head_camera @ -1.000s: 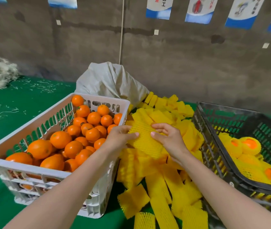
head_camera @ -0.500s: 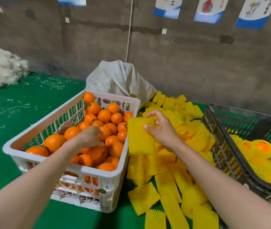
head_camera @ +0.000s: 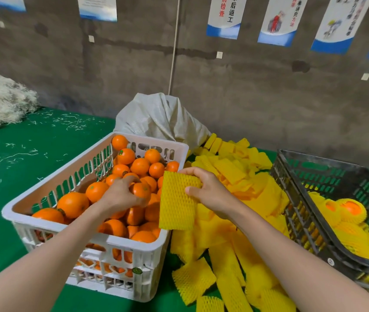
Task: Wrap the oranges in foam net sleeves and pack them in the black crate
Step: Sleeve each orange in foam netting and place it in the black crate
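Hands over two crates: the left hand (head_camera: pixel 120 195) curls round one round orange (head_camera: pixel 142 190) on the heap in the white slatted plastic crate (head_camera: pixel 44 224). Just beside it, the right hand (head_camera: pixel 212 191) pinches one flat yellow foam net sleeve (head_camera: pixel 176 206). Right of that grip, the black plastic crate (head_camera: pixel 336 174) holds at least three sleeved oranges (head_camera: pixel 351 209).

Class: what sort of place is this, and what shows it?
Probably a fruit-packing workshop: a white crate full of loose oranges, a heap of yellow foam sleeves, and a black crate holding wrapped fruit.
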